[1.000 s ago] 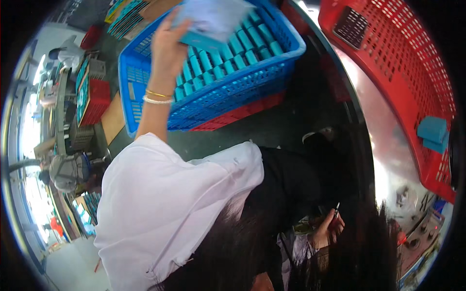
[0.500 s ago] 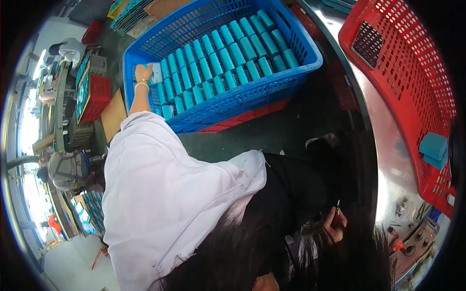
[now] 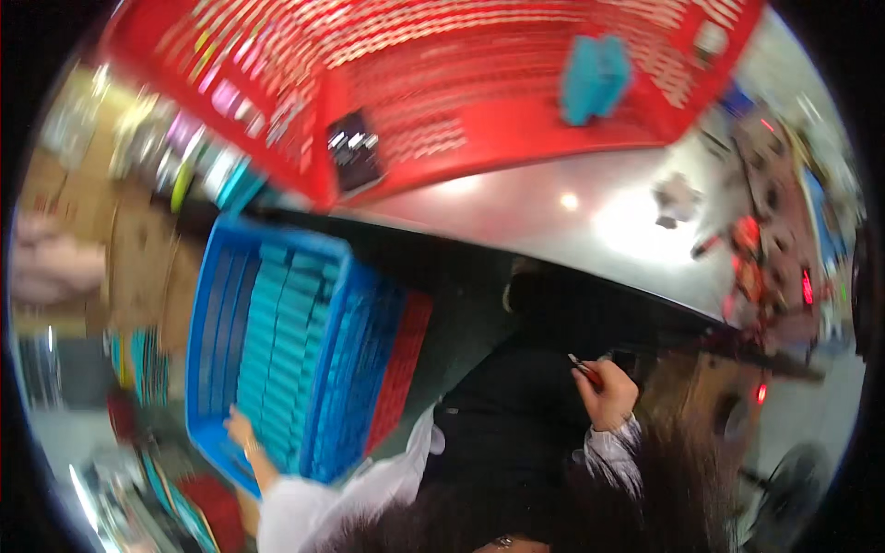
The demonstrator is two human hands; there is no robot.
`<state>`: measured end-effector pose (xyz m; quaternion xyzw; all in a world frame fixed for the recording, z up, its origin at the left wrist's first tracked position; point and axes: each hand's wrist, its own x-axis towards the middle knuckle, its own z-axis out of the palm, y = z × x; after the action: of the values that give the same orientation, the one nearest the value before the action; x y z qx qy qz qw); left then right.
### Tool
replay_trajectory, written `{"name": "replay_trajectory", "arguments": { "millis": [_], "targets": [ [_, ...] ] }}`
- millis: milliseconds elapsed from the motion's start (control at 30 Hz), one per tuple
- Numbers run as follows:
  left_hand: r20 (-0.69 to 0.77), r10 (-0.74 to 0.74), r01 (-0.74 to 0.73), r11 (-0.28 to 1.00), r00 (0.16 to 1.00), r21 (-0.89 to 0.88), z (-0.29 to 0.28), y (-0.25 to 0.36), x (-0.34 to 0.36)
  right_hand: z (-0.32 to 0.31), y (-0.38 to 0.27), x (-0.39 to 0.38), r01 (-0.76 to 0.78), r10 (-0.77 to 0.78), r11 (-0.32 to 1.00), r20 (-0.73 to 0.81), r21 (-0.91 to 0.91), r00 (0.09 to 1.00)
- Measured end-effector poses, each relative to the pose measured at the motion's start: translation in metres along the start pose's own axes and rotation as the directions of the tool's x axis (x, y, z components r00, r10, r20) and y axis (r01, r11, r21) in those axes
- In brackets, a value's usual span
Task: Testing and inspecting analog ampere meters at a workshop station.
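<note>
At the left stands a blue plastic crate filled with rows of teal blocks. My left hand reaches over its near end, beside the last blocks of the rows. Motion smears its fingers, so I cannot make out whether they hold anything. Over my dark-clothed lap, my right hand is closed around a small hand tool with a red handle and a thin metal tip. Its exact kind is too blurred to tell.
A large red crate with two teal pieces inside sits on a shiny metal table. A dark flat rectangle shows at the red crate's side. Red-lit equipment stands at the right. Cardboard lies far left.
The view has swung right, bringing the red crate and table to the top middle. My right hand with the tool now shows more fully. My left hand is still at the blue crate.
</note>
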<state>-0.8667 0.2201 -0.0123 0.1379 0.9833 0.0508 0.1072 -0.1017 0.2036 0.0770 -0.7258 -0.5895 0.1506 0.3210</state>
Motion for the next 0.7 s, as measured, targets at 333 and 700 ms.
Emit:
{"name": "replay_trajectory", "arguments": {
  "millis": [333, 700],
  "targets": [
    [-0.686, 0.726, -0.876, -0.296, 0.053, -0.381, -0.073, 0.392, -0.398, -0.026, 0.018, 0.023, 0.072, -0.038, 0.990, -0.270, 0.120, 0.962],
    [-0.175, 0.636, -0.652, -0.757, -0.752, 0.049, 0.004, 0.708, -0.628, -0.052, 0.052, -0.040, 0.037, -0.019, 0.994, -0.173, 0.100, 0.985]
  ]
}}
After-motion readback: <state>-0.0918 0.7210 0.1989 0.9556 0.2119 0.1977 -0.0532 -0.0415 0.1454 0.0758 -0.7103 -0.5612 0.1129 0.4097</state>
